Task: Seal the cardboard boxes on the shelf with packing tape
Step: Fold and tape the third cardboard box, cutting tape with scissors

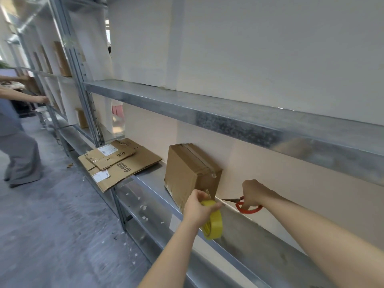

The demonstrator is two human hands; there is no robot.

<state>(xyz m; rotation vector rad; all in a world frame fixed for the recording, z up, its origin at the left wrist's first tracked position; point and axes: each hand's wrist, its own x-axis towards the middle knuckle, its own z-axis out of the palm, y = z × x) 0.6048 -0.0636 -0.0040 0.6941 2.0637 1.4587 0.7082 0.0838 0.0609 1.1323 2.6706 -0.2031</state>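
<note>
Brown corrugated card: one small closed cardboard box (191, 169) stands on the galvanised steel shelf (151, 179), pushed back until it touches the pale rear panel. Clear tape already runs along its top seam and down the near face. The box sits just beyond both hands and a little to their left, its lower near corner almost touching the left grip.

The left grip (199, 206), a bare hand, curls round the upper rim of a yellow roll of packing tape (214, 223), which hangs below the fingers at the shelf's front edge. A short run of clear tape seems to lead from the roll up to the box's corner. Holding the roll off the box would keep that run taut, which is likely why the hand is placed there. The right grip (252, 194) is closed through the loops of red-handled scissors (247, 206). Their blades are nearly together and point left, with the tips just beside the left fingers and the stretched tape. By the look of it, the step in hand is cutting the strip free of the roll, so this box is close to sealed.

Further left on the same shelf, well apart from the hands, a stack of flattened cardboard boxes (118, 161) overhangs the front edge. Another person in grey (16, 142) stands down the aisle. Small white scraps litter the grey floor (62, 225).
</note>
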